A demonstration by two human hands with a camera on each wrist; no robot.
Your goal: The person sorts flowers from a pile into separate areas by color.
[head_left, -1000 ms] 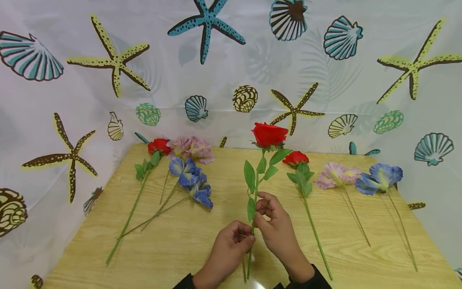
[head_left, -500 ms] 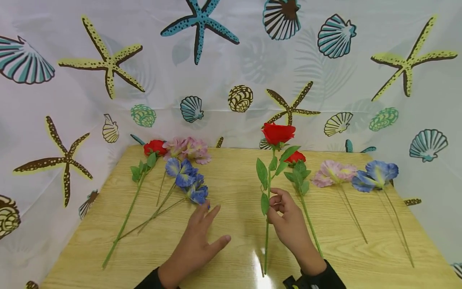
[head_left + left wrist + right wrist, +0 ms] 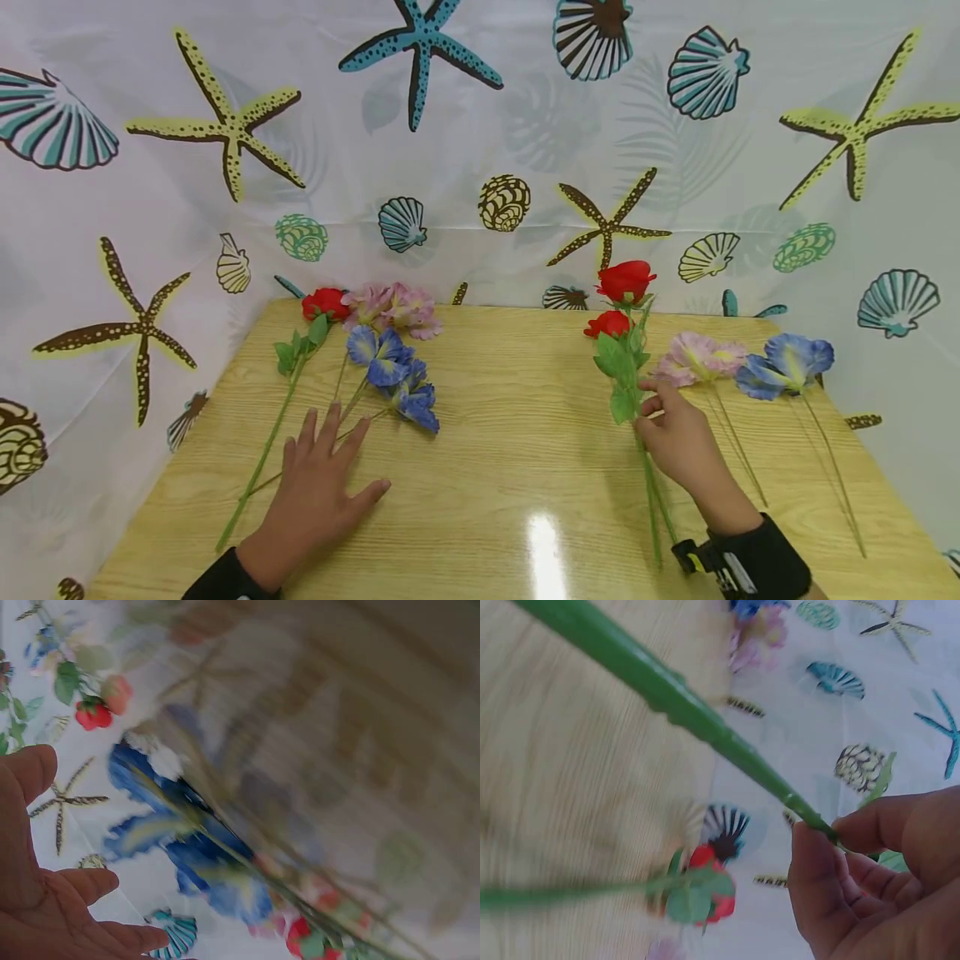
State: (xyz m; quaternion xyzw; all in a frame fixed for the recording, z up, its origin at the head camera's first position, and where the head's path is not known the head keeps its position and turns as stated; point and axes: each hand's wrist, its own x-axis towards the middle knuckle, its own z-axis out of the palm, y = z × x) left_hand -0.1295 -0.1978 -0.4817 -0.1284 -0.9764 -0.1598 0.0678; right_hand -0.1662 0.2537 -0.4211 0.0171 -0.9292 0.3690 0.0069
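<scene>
Between thumb and fingers, my right hand (image 3: 678, 437) pinches the green stem of a red rose (image 3: 626, 281), as the right wrist view also shows of the stem (image 3: 727, 742). This bloom stands just above and behind a second red rose (image 3: 606, 323), which lies on the table; their leaves and stems overlap in the head view. My left hand (image 3: 315, 492) holds nothing, its fingers spread over the stems of the left-hand flowers. Closest to it are two blue flowers (image 3: 382, 357); a blue bloom (image 3: 161, 825) also shows beside the hand in the left wrist view.
On the wooden table (image 3: 487, 467), a red rose (image 3: 326, 304) and pink flowers (image 3: 405, 310) lie at the back left. A pink flower (image 3: 697, 358) and a blue flower (image 3: 787, 367) lie at the right. A patterned cloth (image 3: 450, 175) hangs behind the table.
My left hand has let go of the stem and moved left to the other flowers. My right hand has carried the rose right, alongside the rose lying there.
</scene>
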